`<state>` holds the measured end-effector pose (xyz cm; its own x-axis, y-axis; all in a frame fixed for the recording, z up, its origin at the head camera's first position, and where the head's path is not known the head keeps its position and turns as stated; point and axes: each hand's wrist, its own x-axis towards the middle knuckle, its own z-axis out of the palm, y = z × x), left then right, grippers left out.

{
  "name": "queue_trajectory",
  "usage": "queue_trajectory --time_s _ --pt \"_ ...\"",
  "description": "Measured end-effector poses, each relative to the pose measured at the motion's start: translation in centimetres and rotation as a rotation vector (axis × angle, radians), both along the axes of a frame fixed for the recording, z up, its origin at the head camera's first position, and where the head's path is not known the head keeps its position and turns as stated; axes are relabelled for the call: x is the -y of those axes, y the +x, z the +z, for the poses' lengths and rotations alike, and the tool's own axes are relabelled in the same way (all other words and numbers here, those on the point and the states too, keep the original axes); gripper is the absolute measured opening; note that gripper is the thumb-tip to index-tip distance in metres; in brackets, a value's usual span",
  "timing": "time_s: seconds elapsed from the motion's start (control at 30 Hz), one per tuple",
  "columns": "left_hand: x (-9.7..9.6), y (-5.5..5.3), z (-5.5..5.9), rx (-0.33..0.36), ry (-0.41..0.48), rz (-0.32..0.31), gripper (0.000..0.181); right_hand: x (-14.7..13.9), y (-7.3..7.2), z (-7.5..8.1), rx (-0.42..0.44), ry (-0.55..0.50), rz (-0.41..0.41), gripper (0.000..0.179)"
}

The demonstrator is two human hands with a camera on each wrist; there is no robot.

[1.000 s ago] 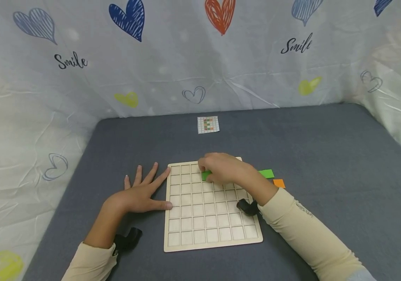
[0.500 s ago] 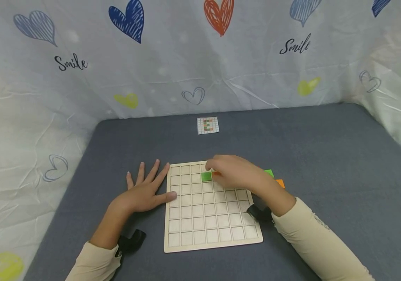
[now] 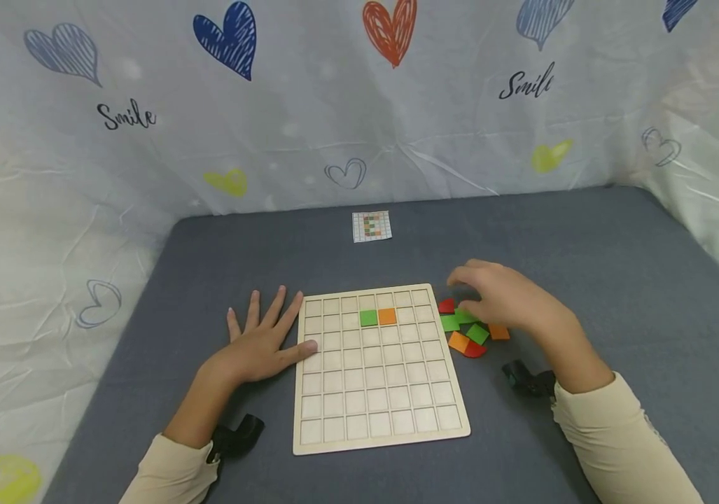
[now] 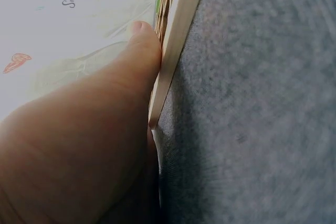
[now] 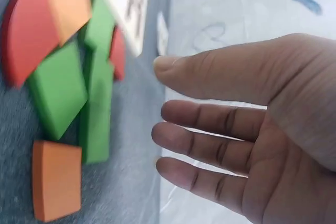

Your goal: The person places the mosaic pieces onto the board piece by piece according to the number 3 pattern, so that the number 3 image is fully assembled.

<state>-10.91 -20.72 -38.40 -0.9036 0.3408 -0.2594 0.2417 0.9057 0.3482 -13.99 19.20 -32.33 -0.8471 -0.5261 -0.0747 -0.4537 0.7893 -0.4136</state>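
Observation:
A pale wooden grid board (image 3: 372, 378) lies on the grey cloth. Side by side in its second row sit a green square tile (image 3: 368, 318) and an orange square tile (image 3: 387, 316). My left hand (image 3: 252, 350) lies spread at the board's left edge, thumb on the rim; the left wrist view shows the thumb (image 4: 142, 51) against that edge. My right hand (image 3: 510, 294) hovers over a small pile of tiles right of the board, holding nothing. In the right wrist view its fingers are extended, apart from a green tile (image 5: 60, 90) and a red curved tile (image 5: 31, 30).
Around the pile lie an orange tile (image 3: 499, 332) and another orange tile (image 3: 458, 341). A small printed card (image 3: 372, 227) with a coloured grid pattern lies behind the board. A white curtain (image 3: 296, 105) with hearts hangs at the table's back edge.
My right hand has let go of the orange tile, now in the cell beside the green one, and has moved right over the pile. The left thumb has shifted slightly onto the board.

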Motion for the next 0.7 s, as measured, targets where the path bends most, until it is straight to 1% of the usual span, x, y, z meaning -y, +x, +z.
queue_trajectory --time_s 0.17,0.27,0.4,0.7 --pt "0.2 0.1 -0.3 0.006 -0.013 -0.001 0.097 -0.7 -0.5 -0.4 0.026 0.072 -0.005 0.03" --pt "0.2 0.1 -0.3 0.005 -0.002 -0.005 0.096 -0.9 -0.7 -0.7 0.035 0.101 0.008 0.027" --pt "0.1 0.1 -0.2 -0.001 -0.002 -0.008 0.095 -1.1 -0.8 -0.9 0.042 0.088 0.023 0.024" --pt "0.1 0.1 0.1 0.005 -0.036 -0.006 0.093 -1.4 -1.1 -1.4 0.076 0.064 0.04 0.023"
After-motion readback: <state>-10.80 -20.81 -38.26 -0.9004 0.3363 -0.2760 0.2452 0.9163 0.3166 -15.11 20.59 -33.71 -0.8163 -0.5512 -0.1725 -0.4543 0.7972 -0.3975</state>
